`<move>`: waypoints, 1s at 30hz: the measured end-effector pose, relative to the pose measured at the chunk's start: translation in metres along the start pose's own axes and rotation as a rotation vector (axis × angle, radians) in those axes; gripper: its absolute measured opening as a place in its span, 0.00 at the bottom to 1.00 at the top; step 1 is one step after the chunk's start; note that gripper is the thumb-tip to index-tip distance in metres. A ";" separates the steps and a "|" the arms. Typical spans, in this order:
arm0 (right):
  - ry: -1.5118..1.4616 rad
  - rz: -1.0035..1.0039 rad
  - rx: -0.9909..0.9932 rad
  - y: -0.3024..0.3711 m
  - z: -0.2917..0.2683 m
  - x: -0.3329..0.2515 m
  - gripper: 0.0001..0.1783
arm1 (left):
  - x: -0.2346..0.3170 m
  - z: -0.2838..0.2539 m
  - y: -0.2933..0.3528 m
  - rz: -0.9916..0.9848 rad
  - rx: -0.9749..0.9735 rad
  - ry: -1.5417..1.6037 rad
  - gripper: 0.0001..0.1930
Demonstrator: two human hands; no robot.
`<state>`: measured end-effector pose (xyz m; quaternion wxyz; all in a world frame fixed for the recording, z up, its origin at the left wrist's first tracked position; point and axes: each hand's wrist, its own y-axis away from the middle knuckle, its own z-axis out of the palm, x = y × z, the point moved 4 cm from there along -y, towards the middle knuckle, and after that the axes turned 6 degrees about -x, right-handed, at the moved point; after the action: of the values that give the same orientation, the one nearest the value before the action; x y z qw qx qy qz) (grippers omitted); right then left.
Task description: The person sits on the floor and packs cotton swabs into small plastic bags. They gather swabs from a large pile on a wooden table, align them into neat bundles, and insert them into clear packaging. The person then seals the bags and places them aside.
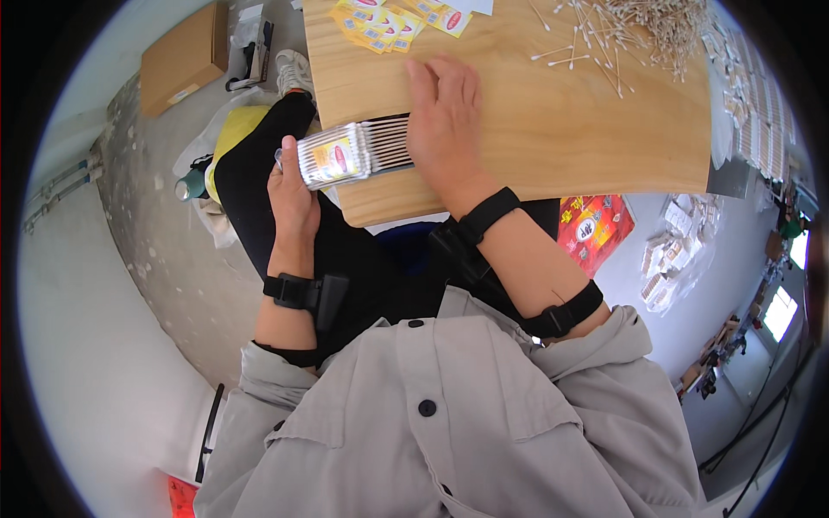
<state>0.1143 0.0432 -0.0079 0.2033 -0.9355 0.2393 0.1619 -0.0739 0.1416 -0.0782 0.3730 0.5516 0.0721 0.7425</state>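
My left hand [294, 200] is closed around a clear plastic sleeve [332, 157] of cotton swabs with a yellow and red card inside. The sleeve's mouth is at the table's left front edge. Running into that mouth from the right is a flat row of cotton swabs [386, 142], white tips leftward, with dark strips along its sides. My right hand [445, 125] lies across the right end of this row, palm down, fingers stretched toward the far side and somewhat blurred. The hand hides that end of the row.
On the wooden table [553, 129] lie yellow cards [380, 26] at the far left and a heap of loose cotton swabs [661, 34] at the far right. Packed swabs [760, 121] stand beyond the right edge. A red package [594, 229] and a bag of packs [682, 246] lie below.
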 end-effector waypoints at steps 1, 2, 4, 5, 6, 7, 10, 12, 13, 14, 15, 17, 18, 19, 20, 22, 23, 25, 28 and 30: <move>0.004 -0.001 -0.011 0.000 0.002 -0.003 0.21 | 0.000 0.000 0.001 0.002 0.006 0.006 0.17; 0.008 -0.001 -0.022 0.000 0.003 -0.006 0.21 | 0.001 0.001 0.001 0.013 0.011 0.008 0.17; 0.005 0.005 -0.026 -0.001 0.004 -0.009 0.21 | 0.003 0.000 0.002 0.037 0.021 0.013 0.16; 0.005 0.010 -0.029 -0.001 0.005 -0.011 0.21 | 0.004 0.001 0.003 0.051 0.025 0.007 0.16; 0.009 0.010 -0.027 -0.001 0.006 -0.012 0.21 | 0.006 0.003 0.005 0.066 0.029 0.000 0.16; 0.013 0.010 -0.025 -0.002 0.007 -0.013 0.21 | 0.009 0.004 0.006 0.080 0.033 -0.006 0.16; 0.007 -0.006 -0.038 -0.002 0.009 -0.016 0.21 | 0.018 0.008 0.011 0.132 0.078 -0.108 0.16; -0.005 -0.013 -0.046 -0.004 0.010 -0.023 0.20 | 0.021 0.009 0.013 0.149 0.098 -0.165 0.17; -0.009 -0.012 -0.049 -0.004 0.012 -0.028 0.20 | 0.022 0.008 0.014 0.156 0.108 -0.192 0.17; -0.015 -0.016 -0.052 -0.006 0.012 -0.031 0.20 | 0.022 0.008 0.014 0.160 0.117 -0.199 0.17; -0.048 -0.022 -0.044 -0.006 0.012 -0.031 0.21 | 0.022 0.007 0.013 0.164 0.126 -0.205 0.18; -0.110 -0.036 -0.030 -0.007 0.013 -0.031 0.22 | 0.022 0.006 0.015 0.161 0.145 -0.211 0.18; -0.177 -0.003 -0.001 -0.006 0.011 -0.028 0.22 | 0.024 0.008 0.016 0.155 0.155 -0.211 0.17; -0.244 0.031 0.027 -0.002 0.006 -0.025 0.21 | 0.025 0.009 0.017 0.149 0.166 -0.211 0.17; -0.309 0.067 0.056 0.000 0.000 -0.023 0.21 | 0.027 0.012 0.016 0.150 0.157 -0.234 0.17; -0.654 0.337 0.105 0.009 -0.013 -0.013 0.19 | 0.030 0.011 0.019 0.149 0.160 -0.284 0.17; -0.816 0.485 0.134 0.016 -0.017 -0.010 0.18 | 0.032 0.012 0.020 0.140 0.159 -0.299 0.18; -1.085 0.544 0.194 0.026 -0.015 -0.014 0.18 | 0.035 0.013 0.022 0.123 0.156 -0.330 0.18; -1.235 0.545 0.187 0.030 -0.010 -0.027 0.21 | 0.034 0.006 0.018 0.096 0.137 -0.290 0.20; -1.231 0.515 0.139 0.033 -0.004 -0.035 0.23 | 0.033 0.002 0.016 0.061 0.088 -0.311 0.20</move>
<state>0.0695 0.0283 -0.0002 0.3175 -0.5703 0.3052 0.6934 -0.0832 0.1501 -0.0440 0.3323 0.6777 0.0292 0.6553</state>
